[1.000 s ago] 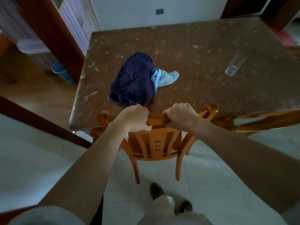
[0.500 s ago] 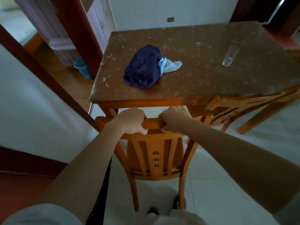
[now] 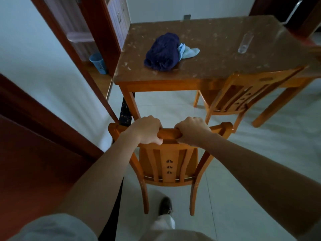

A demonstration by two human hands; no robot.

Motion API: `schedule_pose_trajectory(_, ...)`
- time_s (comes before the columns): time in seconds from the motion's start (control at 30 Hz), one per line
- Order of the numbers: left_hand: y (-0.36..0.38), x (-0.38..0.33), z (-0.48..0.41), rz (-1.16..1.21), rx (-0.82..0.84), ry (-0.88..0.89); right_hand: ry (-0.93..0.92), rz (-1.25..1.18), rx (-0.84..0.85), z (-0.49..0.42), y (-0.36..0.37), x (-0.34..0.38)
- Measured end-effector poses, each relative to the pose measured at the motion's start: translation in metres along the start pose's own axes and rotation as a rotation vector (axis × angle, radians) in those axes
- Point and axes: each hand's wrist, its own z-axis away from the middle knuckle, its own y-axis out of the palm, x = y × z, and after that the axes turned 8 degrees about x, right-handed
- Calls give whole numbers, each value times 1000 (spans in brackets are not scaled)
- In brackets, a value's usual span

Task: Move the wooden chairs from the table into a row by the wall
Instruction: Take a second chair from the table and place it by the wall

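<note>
While both fists clamp its top rail, left hand point(image 3: 147, 130) beside right hand point(image 3: 191, 131), the wooden chair point(image 3: 169, 164) stands clear of the table point(image 3: 217, 66) beyond the knuckles. Second chair point(image 3: 243, 94) ahead-right of the right hand, tucked at the table edge.

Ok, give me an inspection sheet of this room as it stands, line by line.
Surface: brown speckled table, pale tiled floor.
Job's things: held chair clear of the table; second chair tucked at the table's near edge.
Clutter: dark blue towel touching a light blue cloth; clear glass.
Grip: left hand and right hand both closed on the held chair's top rail.
Cables: nothing seen.
Surroundings: blue bin by a wooden door frame; white wall on the left.
</note>
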Motion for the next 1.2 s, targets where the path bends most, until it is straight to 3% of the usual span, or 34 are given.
schedule_pose_trajectory(0.4,156,-83,137,-20,-59,-61,-13,-47,17,177,80,103)
schedule_pose_trajectory(0.83,290,-124,214,-3,23,-79,106,-104,116,284,181,182)
schedule_pose_trajectory(1.1,329,-136,228,71,51,-111,130,-117,115,319,205,200)
schedule_pose_trajectory(1.2,308,-141,234,317,90,-83,106,-361,187,319,186,192)
